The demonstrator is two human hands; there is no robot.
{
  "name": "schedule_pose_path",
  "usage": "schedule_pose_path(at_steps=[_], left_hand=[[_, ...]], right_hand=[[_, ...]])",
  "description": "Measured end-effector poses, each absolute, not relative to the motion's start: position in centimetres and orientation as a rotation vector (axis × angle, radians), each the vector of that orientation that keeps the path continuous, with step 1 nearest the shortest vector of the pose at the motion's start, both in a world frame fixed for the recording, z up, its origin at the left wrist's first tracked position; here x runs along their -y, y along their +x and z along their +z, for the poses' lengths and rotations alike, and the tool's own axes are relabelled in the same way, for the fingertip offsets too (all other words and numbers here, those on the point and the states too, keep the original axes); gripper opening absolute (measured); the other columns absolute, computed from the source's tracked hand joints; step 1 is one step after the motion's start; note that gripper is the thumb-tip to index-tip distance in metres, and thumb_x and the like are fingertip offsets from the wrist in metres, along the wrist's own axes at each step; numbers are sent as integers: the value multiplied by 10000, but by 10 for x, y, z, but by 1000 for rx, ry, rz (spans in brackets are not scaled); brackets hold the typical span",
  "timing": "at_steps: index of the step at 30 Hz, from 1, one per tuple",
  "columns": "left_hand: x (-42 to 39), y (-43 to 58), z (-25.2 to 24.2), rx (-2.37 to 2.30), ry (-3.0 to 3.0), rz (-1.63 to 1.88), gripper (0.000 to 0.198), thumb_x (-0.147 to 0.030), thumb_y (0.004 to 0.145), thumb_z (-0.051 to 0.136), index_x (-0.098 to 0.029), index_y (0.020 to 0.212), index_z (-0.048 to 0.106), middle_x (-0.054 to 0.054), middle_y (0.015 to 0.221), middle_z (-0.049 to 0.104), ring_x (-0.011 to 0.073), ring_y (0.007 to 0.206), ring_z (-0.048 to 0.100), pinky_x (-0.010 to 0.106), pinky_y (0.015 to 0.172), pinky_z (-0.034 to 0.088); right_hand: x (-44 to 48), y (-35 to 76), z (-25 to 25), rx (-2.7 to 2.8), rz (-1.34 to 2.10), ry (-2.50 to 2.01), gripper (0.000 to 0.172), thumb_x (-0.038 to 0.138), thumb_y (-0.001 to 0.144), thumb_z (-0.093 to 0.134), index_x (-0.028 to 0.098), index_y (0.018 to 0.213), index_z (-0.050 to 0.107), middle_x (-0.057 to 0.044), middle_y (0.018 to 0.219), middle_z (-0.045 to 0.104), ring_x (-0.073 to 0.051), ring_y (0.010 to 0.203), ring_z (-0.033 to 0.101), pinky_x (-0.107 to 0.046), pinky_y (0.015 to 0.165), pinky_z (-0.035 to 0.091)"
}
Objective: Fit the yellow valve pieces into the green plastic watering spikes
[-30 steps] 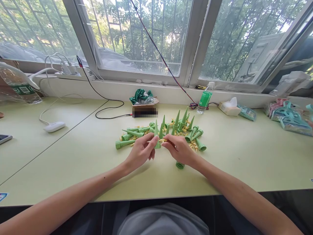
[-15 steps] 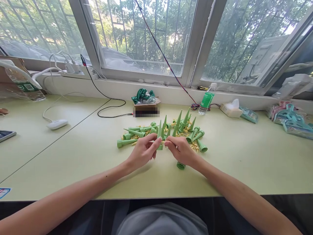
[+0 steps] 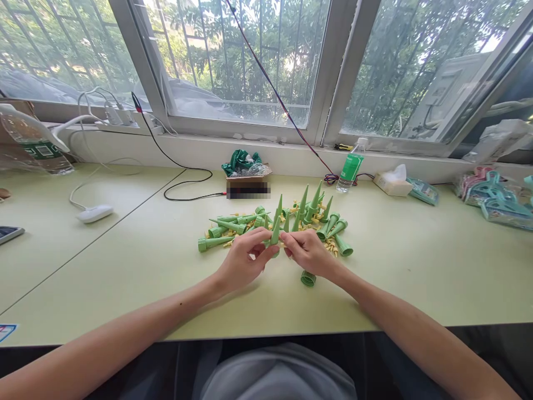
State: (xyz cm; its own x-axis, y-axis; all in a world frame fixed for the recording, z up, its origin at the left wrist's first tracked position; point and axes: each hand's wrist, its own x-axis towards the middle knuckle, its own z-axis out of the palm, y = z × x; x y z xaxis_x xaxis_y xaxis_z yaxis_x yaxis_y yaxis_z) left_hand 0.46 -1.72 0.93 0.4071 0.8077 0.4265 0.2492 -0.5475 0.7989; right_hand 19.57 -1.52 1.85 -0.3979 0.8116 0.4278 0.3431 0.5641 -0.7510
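Note:
My left hand (image 3: 245,256) is closed around a green plastic watering spike (image 3: 275,230), its tip pointing up. Against the side of that spike, my right hand (image 3: 308,251) pinches a small yellow plastic piece, mostly hidden by the fingertips. Just beyond both hands spreads a pile of green spikes, some standing like one tall spike (image 3: 303,201), others lying like one at the left (image 3: 216,243). Small yellow pieces (image 3: 332,247) are scattered among them. Below my right wrist rests another green spike (image 3: 308,279) with its round open end facing me, partly covered by the hand.
Behind the pile sits a small cardboard box (image 3: 249,179) with green plastic wrapping. A water bottle (image 3: 351,166), a tissue box (image 3: 392,182) and packed teal hangers (image 3: 506,203) line the back right. A white mouse-shaped device (image 3: 95,213) and a phone (image 3: 10,234) are at the left.
The spike in my left hand has tilted, and the left thumb has moved lower across its base. My right fingertips now press at the spike's side, covering the yellow piece seen before.

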Motion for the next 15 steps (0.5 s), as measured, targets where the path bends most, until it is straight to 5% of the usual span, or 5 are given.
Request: schedule_pose_path(at_steps=[7, 15], left_hand=[[18, 5, 9, -904, 2056, 1128, 177, -337, 935, 599, -172, 873, 600, -2, 821, 465, 59, 544, 461, 211, 461, 469], [18, 5, 11, -916, 1800, 1125, 241, -408, 943, 596, -183, 874, 543, -49, 664, 465, 61, 429, 503, 193, 386, 416]], right_hand=[[12, 194, 15, 1917, 704, -954, 494, 506, 1001, 451, 186, 628, 494, 38, 496, 433, -91, 468, 379, -230, 474, 308], [12, 196, 14, 1904, 583, -906, 214, 380, 982, 548, 181, 1053, 581, 14, 717, 584, -105, 553, 505, -224, 538, 426]])
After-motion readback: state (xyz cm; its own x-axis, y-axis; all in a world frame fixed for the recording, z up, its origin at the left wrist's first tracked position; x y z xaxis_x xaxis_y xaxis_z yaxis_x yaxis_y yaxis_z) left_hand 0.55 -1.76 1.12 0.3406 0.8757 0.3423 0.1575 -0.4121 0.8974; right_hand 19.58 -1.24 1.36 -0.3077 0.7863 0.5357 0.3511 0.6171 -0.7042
